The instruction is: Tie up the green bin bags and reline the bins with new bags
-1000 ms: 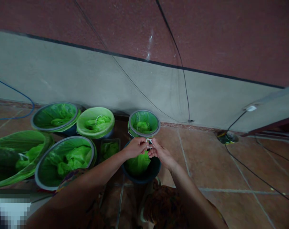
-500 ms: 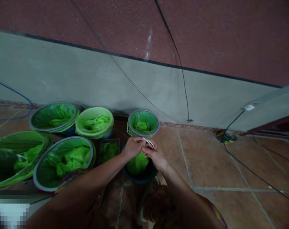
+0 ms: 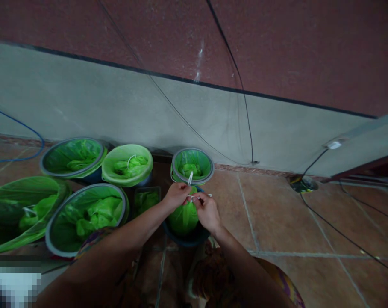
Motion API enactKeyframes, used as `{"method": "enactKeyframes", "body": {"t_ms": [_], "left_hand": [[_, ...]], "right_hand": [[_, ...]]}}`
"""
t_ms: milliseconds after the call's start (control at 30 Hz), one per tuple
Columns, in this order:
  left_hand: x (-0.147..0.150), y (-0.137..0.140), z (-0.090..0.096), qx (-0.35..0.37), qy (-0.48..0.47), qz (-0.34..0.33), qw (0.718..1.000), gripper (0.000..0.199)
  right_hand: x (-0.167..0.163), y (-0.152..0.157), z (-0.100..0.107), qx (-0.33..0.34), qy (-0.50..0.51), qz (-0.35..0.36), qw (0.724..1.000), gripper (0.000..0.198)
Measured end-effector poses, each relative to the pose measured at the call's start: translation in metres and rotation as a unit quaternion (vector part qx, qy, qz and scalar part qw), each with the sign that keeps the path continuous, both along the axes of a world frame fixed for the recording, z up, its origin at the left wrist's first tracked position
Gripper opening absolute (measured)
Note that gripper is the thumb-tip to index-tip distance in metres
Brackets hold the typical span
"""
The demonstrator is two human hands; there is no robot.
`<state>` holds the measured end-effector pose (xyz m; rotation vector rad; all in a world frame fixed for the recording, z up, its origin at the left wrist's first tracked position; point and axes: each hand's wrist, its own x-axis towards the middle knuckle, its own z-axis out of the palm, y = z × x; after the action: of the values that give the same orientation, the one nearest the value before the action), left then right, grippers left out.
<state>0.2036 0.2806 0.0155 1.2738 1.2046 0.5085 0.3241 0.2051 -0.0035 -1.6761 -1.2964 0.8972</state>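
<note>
We look down at a tiled floor (image 3: pixel 277 214) beside a grey wall (image 3: pixel 117 102), where several buckets (image 3: pixel 85 216) lined with green bags stand close together. Nearest us sits a dark bucket (image 3: pixel 187 237) holding a bright green bag (image 3: pixel 184 216). Our left hand (image 3: pixel 176 196) and right hand (image 3: pixel 207 210) meet just above it, fingers pinched on a thin white tie (image 3: pixel 190 182) at the bag's neck. We judge a snug knot needs steady, even tension from both ends, close to the gathered plastic.
</note>
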Motion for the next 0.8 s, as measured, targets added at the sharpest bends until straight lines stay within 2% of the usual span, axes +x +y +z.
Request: {"method": "enactKeyframes", "body": {"t_ms": [67,167,233,300,433,567,667,733,800], "left_hand": [[-0.004,0.004,-0.001,0.029,-0.006,-0.038,0.999,0.009],[-0.008,0.009,-0.003,0.056,-0.026,-0.092,0.994,0.022],[-0.009,0.010,-0.005,0.085,-0.038,-0.129,0.987,0.019],[-0.010,0.009,-0.006,0.125,-0.029,-0.165,0.978,0.010],[-0.011,0.002,-0.004,0.186,0.026,-0.212,0.959,0.006],[-0.010,-0.004,-0.002,0.246,0.079,-0.201,0.945,0.004],[-0.009,-0.005,-0.002,0.292,0.125,-0.201,0.927,0.010],[-0.010,-0.003,-0.002,0.320,0.164,-0.218,0.908,0.013],[-0.013,-0.001,-0.001,0.345,0.216,-0.242,0.881,0.015]], "right_hand": [[0.002,0.002,-0.001,-0.066,0.126,-0.003,0.990,0.018],[0.006,0.003,0.004,-0.159,0.322,-0.036,0.932,0.026],[0.008,0.003,0.008,-0.183,0.394,-0.069,0.898,0.031],[0.011,0.002,0.011,-0.190,0.416,-0.089,0.885,0.031],[0.013,0.002,0.007,-0.190,0.404,-0.121,0.886,0.030],[0.012,0.002,0.000,-0.180,0.402,-0.115,0.890,0.033],[0.012,0.003,-0.002,-0.156,0.404,-0.101,0.896,0.032],[0.015,0.004,-0.004,-0.143,0.392,-0.073,0.906,0.030],[0.022,0.006,-0.009,-0.145,0.341,-0.044,0.928,0.025]]}}
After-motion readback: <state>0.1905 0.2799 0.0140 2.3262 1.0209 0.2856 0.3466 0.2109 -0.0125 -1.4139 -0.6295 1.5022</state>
